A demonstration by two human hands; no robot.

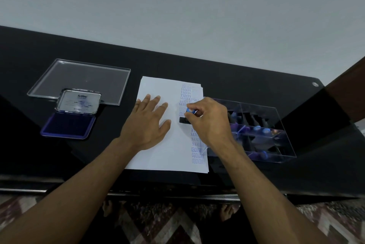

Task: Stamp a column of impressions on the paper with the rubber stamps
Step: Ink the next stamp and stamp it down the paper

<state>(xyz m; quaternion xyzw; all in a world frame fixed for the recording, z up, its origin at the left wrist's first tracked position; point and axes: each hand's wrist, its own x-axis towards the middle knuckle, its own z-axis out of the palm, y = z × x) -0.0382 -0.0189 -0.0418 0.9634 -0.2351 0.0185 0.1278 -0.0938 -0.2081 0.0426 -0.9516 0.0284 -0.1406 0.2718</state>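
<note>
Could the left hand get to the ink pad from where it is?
Probably yes. The left hand rests flat on the paper, holding nothing, and the open ink pad lies just beside it with nothing between.

Single head-worn view, wide-angle, looking forward and steeply down, close over table [246, 85], edges seemingly distorted

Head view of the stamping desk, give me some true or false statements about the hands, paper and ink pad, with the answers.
1. The left hand lies flat on the paper. True.
2. The right hand holds a pen. False: it grips a rubber stamp set on the paper.
3. The ink pad is closed. False: its lid stands open, left of the paper.
4. Impressions run in a column along the paper's right side. True.
5. The clear box of stamps sits left of the paper. False: it sits to the right.
</note>
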